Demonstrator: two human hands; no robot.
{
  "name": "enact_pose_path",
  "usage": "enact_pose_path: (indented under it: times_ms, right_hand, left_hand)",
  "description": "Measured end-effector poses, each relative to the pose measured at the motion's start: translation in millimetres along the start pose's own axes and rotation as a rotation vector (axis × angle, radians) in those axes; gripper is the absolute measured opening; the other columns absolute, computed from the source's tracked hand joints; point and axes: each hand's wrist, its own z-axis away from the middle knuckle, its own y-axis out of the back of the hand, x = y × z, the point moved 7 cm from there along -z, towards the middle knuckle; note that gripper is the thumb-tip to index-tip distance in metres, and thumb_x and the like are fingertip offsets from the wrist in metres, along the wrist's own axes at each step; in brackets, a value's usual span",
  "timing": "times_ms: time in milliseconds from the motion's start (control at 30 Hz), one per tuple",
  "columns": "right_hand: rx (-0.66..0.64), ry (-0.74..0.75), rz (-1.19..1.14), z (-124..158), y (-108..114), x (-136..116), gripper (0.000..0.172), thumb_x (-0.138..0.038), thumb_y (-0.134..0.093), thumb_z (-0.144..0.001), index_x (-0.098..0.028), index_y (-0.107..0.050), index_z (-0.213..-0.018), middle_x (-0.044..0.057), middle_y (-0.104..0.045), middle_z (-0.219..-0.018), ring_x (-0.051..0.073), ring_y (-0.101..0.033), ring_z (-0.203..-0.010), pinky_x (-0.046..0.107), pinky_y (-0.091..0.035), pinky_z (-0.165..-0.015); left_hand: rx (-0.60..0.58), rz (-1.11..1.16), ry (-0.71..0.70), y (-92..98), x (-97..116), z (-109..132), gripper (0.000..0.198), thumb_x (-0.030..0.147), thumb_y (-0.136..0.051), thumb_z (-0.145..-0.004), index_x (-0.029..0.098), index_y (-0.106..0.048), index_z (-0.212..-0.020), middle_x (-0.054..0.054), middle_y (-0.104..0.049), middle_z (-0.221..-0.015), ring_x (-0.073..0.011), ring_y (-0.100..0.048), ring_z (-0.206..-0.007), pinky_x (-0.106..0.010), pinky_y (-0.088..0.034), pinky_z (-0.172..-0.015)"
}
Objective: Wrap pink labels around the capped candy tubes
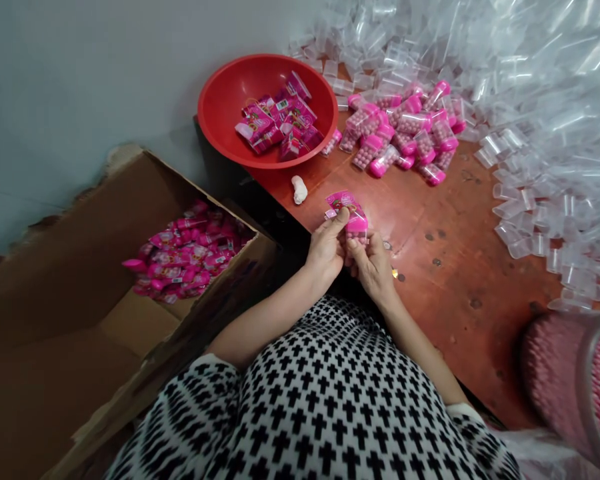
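Both my hands meet over the near edge of the table. Between the thumb and fingers of my left hand (327, 245) is a pink printed sleeve label (341, 199). My right hand (373, 263) pinches the lower end of a small clear tube of pink candy balls (357, 233). The label's printed part sits over the tube's upper end; how far the tube goes into it is hidden by my left thumb. A crumpled white lump (299, 190) lies on the table just beyond my left hand.
A red bowl (213, 110) holds printed labels. Filled tubes with pink caps (413, 123) are heaped beside it. Empty clear tubes (530, 120) cover the table's far right. An open cardboard box (140, 323) with labelled tubes stands left. A tub of pink balls (555, 363) stands right.
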Motion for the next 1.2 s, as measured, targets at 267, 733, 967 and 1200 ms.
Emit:
enact_pose_path:
  times_ms: [267, 733, 967, 1200]
  right_hand:
    - [-0.023, 0.046, -0.084, -7, -3, 6, 0.030, -0.050, -0.059, -0.086, -0.023, -0.046, -0.091, -0.009, -0.055, -0.059, 0.005, -0.045, -0.039, 0.018, -0.033, -0.037]
    - [-0.047, -0.022, -0.260, -6, -3, 6, 0.034, -0.049, -0.069, -0.079, -0.022, -0.049, -0.086, -0.010, -0.055, -0.053, 0.004, -0.041, -0.037, 0.015, -0.030, -0.036]
    - [-0.182, -0.121, -0.410, 1, -14, 13, 0.034, -0.051, -0.063, -0.082, -0.022, -0.045, -0.080, -0.008, -0.058, -0.050, 0.004, -0.039, -0.030, 0.015, -0.020, -0.028]
    - [-0.109, -0.154, -0.340, 6, -8, 13, 0.036, -0.053, -0.066, -0.079, -0.022, -0.048, -0.085, -0.008, -0.059, -0.053, 0.005, -0.044, -0.033, 0.014, -0.025, -0.029]
  left_hand:
    - [-0.180, -0.206, -0.145, -8.8, 15, 1, 0.037, 0.033, -0.089, -0.054, 0.014, -0.063, -0.072, 0.003, -0.060, -0.059, -0.0074, -0.055, -0.048, -0.019, -0.047, -0.049]
    - [-0.196, -0.396, -0.130, -1.9, 12, 3, 0.040, 0.044, -0.085, -0.058, 0.012, -0.062, -0.059, -0.003, -0.064, -0.056, -0.0114, -0.057, -0.043, -0.022, -0.045, -0.040]
    - [-0.182, -0.399, -0.024, 9.0, -4, 9, 0.038, 0.044, -0.082, -0.061, 0.011, -0.062, -0.060, 0.002, -0.056, -0.049, -0.0079, -0.049, -0.036, -0.020, -0.039, -0.035]
    - [-0.195, -0.353, -0.067, 0.8, 3, 16, 0.042, 0.050, -0.081, -0.062, 0.011, -0.064, -0.064, -0.002, -0.063, -0.058, -0.0094, -0.053, -0.041, -0.022, -0.042, -0.036]
